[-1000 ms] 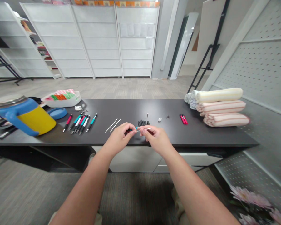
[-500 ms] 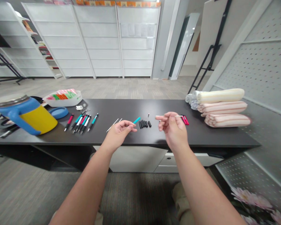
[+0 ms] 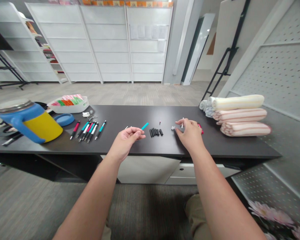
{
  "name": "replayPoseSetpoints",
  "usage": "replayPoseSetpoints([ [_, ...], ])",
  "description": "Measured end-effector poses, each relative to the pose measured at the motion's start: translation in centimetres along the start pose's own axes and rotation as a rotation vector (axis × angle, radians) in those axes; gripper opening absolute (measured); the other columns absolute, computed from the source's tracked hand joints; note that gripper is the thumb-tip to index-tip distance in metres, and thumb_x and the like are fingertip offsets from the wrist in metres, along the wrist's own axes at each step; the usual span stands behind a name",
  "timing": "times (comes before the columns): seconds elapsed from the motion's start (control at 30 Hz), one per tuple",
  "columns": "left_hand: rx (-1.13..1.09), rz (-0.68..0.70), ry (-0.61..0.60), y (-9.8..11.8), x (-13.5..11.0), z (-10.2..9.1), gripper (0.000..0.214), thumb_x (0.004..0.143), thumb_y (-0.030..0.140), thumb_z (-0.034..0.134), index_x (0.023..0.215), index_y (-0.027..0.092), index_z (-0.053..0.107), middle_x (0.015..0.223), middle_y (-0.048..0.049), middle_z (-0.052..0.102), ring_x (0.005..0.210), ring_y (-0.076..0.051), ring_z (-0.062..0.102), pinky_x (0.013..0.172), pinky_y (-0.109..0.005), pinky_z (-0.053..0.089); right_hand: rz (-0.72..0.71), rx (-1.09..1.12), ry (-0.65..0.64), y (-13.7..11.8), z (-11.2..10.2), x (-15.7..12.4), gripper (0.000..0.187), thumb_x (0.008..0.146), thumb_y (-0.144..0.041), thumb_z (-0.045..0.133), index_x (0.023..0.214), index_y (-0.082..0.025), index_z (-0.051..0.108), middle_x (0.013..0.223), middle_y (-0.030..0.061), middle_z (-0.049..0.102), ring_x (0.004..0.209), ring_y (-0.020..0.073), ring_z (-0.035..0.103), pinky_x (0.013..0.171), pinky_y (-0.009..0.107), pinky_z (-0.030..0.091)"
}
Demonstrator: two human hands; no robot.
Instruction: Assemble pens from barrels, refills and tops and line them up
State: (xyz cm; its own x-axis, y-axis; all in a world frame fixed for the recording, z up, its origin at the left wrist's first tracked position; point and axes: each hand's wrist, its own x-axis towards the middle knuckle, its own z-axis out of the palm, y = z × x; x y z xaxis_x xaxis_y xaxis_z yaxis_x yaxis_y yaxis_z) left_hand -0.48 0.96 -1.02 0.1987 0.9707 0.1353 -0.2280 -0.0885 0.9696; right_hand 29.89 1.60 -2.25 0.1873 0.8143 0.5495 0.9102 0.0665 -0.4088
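Note:
My left hand point(image 3: 127, 140) is closed around a teal pen barrel point(image 3: 145, 126), whose end sticks out past the fingertips to the right. Over the right part of the desk, my right hand point(image 3: 191, 135) is lowered, with a thin white pen refill point(image 3: 182, 123) between its fingers. Small pale pieces point(image 3: 173, 128) lie just left of its thumb. Several black rubber grips point(image 3: 154, 132) stand in a row between the hands, with a tiny pen part point(image 3: 160, 122) behind them. Red pen barrels point(image 3: 200, 127) are partly hidden behind my right hand. Thin white rods point(image 3: 126, 127) show behind my left hand.
Assembled pens point(image 3: 88, 130) lie on the dark desk point(image 3: 120, 115) at left. Beyond them are a blue-yellow mug point(image 3: 37, 123), a blue lid point(image 3: 64, 119) and a white tray point(image 3: 71, 107) of colourful packets. Rolled towels point(image 3: 242, 115) are stacked at right.
My right hand has turned palm-down and moved slightly right and down toward the desk; the refill now points upright instead of sideways. My left hand keeps the teal barrel almost in place.

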Motion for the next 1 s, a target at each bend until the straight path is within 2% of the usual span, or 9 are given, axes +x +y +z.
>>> replayPoseSetpoints([
  [0.43,-0.006,-0.016,0.018,0.4,-0.1,0.3,0.033,0.080,0.041,0.087,0.096,0.015,0.074,0.102,-0.0086,0.077,0.089,-0.018,0.075,0.094,-0.036,0.057,-0.050,-0.045,-0.061,-0.1,0.7,0.6,0.013,0.088,-0.026,0.067,0.102,-0.026,0.065,0.107,0.0084,0.075,0.116,0.0333,0.059,0.092,0.046,0.036],
  [0.63,-0.021,-0.019,0.012,0.1,0.1,0.0,0.031,0.082,0.039,0.086,0.098,0.015,0.074,0.103,-0.0080,0.077,0.090,-0.017,0.075,0.095,-0.034,0.056,-0.030,-0.002,-0.031,0.0,0.3,0.6,0.012,0.087,-0.024,0.067,0.099,-0.025,0.065,0.103,0.0069,0.078,0.111,0.0324,0.064,0.092,0.045,0.041],
  [0.73,-0.008,-0.005,-0.004,-0.1,0.1,0.0,0.030,0.083,0.039,0.085,0.099,0.015,0.073,0.104,-0.0079,0.077,0.090,-0.017,0.075,0.094,-0.033,0.056,0.015,0.120,0.032,-0.5,-0.5,0.2,0.010,0.090,-0.029,0.066,0.098,-0.025,0.064,0.101,0.0084,0.078,0.098,0.0300,0.070,0.086,0.042,0.047],
  [0.83,0.003,0.012,-0.021,-0.1,0.1,0.1,0.031,0.085,0.038,0.083,0.102,0.016,0.070,0.102,-0.0073,0.077,0.088,-0.016,0.076,0.093,-0.033,0.057,0.062,0.367,0.060,-1.9,-1.1,-0.6,0.017,0.091,-0.039,0.068,0.099,-0.025,0.061,0.100,0.0077,0.078,0.093,0.0269,0.075,0.082,0.037,0.052],
  [1.0,0.071,0.022,-0.065,0.0,0.0,0.3,0.037,0.088,0.038,0.080,0.116,0.017,0.068,0.103,-0.0079,0.078,0.089,-0.019,0.076,0.092,-0.035,0.058,0.135,0.691,-0.076,-5.8,-1.3,-2.3,0.030,0.088,-0.048,0.075,0.096,-0.024,0.059,0.093,0.0051,0.077,0.083,0.0235,0.077,0.073,0.032,0.055],
])
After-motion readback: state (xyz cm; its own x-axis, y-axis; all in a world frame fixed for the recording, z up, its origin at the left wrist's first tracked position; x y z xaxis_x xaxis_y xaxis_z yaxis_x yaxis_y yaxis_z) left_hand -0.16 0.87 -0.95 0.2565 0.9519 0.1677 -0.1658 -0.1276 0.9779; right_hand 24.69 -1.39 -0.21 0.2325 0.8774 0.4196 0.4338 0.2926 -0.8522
